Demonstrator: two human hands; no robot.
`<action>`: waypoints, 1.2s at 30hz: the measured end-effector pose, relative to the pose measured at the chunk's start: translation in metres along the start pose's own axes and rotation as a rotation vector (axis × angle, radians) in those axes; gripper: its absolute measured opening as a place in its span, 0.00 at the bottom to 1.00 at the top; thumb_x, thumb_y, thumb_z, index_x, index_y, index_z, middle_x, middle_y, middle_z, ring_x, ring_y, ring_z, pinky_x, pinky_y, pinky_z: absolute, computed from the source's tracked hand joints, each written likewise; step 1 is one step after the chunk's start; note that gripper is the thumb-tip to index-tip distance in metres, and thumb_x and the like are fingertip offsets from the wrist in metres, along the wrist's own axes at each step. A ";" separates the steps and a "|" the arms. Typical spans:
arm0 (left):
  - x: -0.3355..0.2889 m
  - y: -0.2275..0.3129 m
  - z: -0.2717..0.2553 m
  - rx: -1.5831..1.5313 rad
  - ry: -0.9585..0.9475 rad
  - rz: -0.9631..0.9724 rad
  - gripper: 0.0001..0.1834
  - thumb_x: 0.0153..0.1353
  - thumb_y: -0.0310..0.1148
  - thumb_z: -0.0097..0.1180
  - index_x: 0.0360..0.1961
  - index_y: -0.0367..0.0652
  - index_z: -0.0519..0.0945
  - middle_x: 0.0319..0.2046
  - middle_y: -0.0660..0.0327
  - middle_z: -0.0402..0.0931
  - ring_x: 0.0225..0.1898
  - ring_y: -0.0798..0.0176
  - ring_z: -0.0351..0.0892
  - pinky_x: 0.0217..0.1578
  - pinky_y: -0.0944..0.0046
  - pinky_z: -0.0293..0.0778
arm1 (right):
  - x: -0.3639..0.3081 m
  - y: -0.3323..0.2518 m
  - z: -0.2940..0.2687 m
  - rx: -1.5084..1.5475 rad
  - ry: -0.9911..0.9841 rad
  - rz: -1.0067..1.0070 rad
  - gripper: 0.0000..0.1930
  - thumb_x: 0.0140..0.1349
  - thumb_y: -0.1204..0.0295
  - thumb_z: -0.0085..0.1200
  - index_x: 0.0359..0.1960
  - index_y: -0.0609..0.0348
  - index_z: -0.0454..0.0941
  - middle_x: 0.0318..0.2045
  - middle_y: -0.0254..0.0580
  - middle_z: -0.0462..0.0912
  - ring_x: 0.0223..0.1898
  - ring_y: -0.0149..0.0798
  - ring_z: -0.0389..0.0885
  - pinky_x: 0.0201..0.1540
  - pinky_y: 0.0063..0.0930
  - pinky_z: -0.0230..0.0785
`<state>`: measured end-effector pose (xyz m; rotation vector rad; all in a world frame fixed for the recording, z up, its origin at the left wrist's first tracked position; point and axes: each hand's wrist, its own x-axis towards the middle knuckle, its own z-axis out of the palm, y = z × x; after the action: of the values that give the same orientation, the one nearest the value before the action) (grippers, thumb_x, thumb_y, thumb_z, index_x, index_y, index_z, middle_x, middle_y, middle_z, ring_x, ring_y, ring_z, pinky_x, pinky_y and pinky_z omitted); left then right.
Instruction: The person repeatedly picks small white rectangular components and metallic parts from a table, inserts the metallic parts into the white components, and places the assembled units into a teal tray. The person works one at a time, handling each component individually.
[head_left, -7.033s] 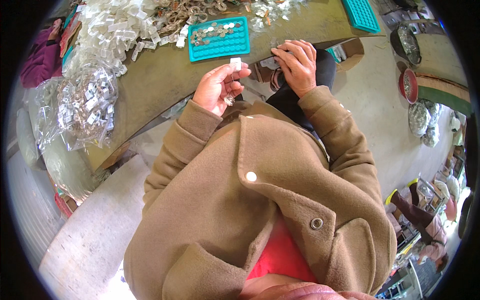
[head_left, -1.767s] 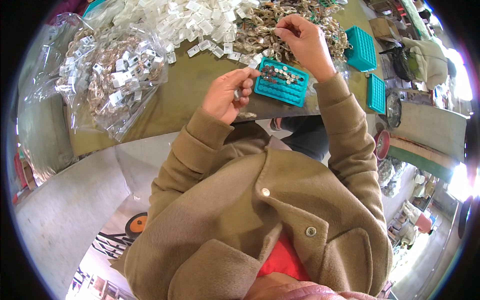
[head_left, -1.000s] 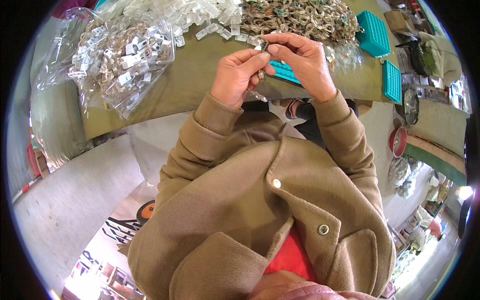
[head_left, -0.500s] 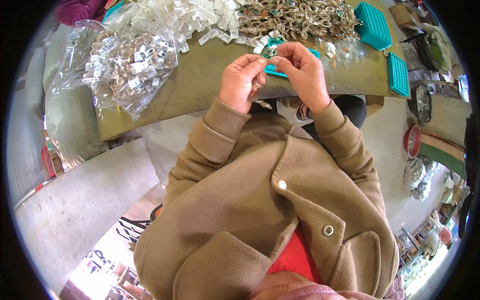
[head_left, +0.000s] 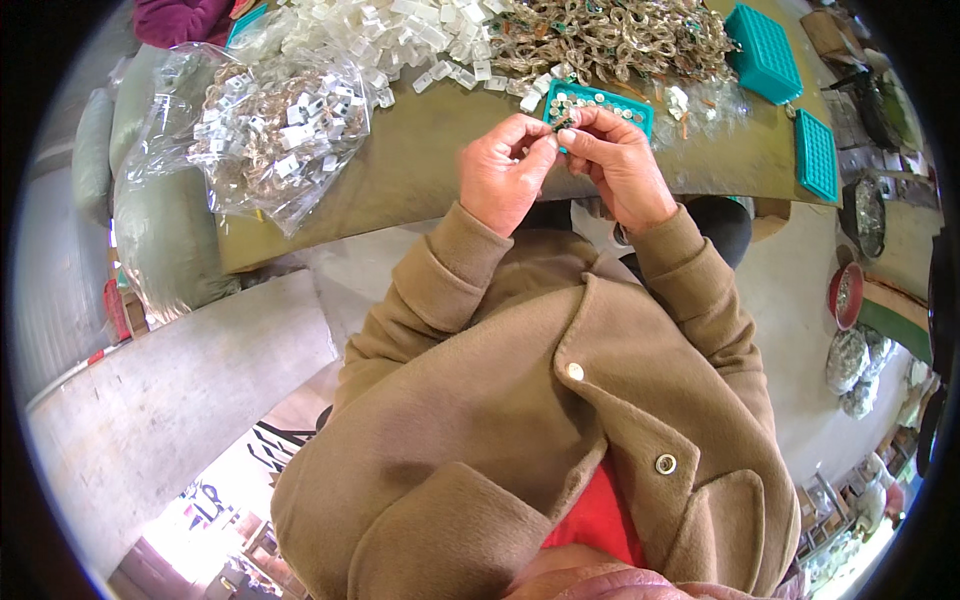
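Both my hands are raised at the table's near edge, fingertips almost meeting. Between them is a small dark green piece (head_left: 563, 125), which looks like a little circuit board; its details are too small to make out. My left hand (head_left: 503, 172) pinches it from the left with thumb and forefinger. My right hand (head_left: 622, 165) closes on it from the right, beside a small whitish bit at the fingertips. Just behind the hands lies a teal tray (head_left: 642, 112) with small round whitish parts (head_left: 600, 99) in its cells, partly covered by my fingers.
White plastic housings (head_left: 425, 30) heap at the back, beside coiled clear cables (head_left: 620, 40). A clear bag (head_left: 285, 135) of cables with white housings sits left. Stacked teal trays (head_left: 763, 55) and another teal tray (head_left: 816, 155) stand right. A person's purple sleeve (head_left: 180, 20) shows far left.
The view has shifted slightly. My hands have drawn a little nearer, uncovering more of the tray's round parts. A clear cable that hung below my left hand no longer shows.
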<state>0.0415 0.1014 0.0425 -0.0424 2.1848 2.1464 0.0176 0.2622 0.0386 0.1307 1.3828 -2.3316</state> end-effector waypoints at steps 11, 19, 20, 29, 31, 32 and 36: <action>0.044 -0.009 -0.047 0.279 -0.233 0.108 0.08 0.63 0.27 0.59 0.41 0.37 0.83 0.35 0.67 0.81 0.37 0.75 0.76 0.41 0.72 0.73 | 0.004 -0.004 -0.005 0.247 0.007 0.114 0.03 0.68 0.74 0.54 0.39 0.53 0.72 0.32 0.30 0.77 0.30 0.26 0.80 0.34 0.22 0.79; 0.116 -0.016 -0.046 1.219 0.400 0.101 0.20 0.54 0.51 0.64 0.33 0.43 0.84 0.32 0.52 0.83 0.36 0.53 0.83 0.39 0.59 0.76 | 0.009 0.008 -0.004 0.154 -0.102 0.103 0.02 0.68 0.73 0.52 0.37 0.53 0.72 0.30 0.28 0.75 0.27 0.24 0.75 0.32 0.20 0.71; 0.118 -0.017 -0.043 1.231 0.408 0.056 0.21 0.53 0.53 0.63 0.34 0.45 0.85 0.32 0.52 0.83 0.37 0.48 0.82 0.40 0.54 0.76 | 0.009 0.008 -0.004 0.148 -0.076 0.116 0.02 0.68 0.73 0.52 0.37 0.53 0.72 0.30 0.28 0.75 0.27 0.24 0.74 0.32 0.20 0.71; 0.079 -0.012 -0.079 0.943 0.224 -0.170 0.18 0.53 0.49 0.61 0.31 0.44 0.85 0.25 0.61 0.82 0.28 0.62 0.80 0.34 0.63 0.73 | 0.010 0.013 -0.002 0.109 -0.053 0.135 0.03 0.68 0.74 0.52 0.35 0.54 0.71 0.28 0.27 0.73 0.26 0.23 0.71 0.32 0.21 0.67; 0.071 -0.011 -0.084 0.862 0.242 -0.145 0.17 0.53 0.46 0.64 0.35 0.43 0.86 0.26 0.63 0.84 0.29 0.69 0.80 0.34 0.68 0.73 | 0.009 0.016 0.002 0.092 -0.061 0.151 0.03 0.68 0.74 0.52 0.35 0.54 0.71 0.28 0.27 0.72 0.26 0.23 0.71 0.31 0.21 0.66; 0.067 -0.009 -0.085 0.818 0.262 -0.122 0.17 0.53 0.45 0.64 0.35 0.42 0.87 0.27 0.63 0.84 0.29 0.70 0.80 0.35 0.69 0.73 | 0.009 0.017 0.004 0.073 -0.060 0.155 0.03 0.68 0.74 0.52 0.34 0.54 0.71 0.28 0.27 0.72 0.26 0.23 0.71 0.31 0.20 0.66; 0.057 -0.006 -0.086 0.699 0.288 -0.014 0.16 0.56 0.39 0.66 0.38 0.37 0.86 0.29 0.62 0.85 0.31 0.73 0.80 0.35 0.73 0.74 | 0.011 0.014 0.016 -0.075 -0.069 0.030 0.03 0.66 0.74 0.54 0.34 0.56 0.72 0.27 0.26 0.71 0.27 0.23 0.70 0.32 0.19 0.63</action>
<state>-0.0177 0.0178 0.0340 -0.3349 2.9518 1.3188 0.0156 0.2398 0.0320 0.0479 1.4227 -2.2349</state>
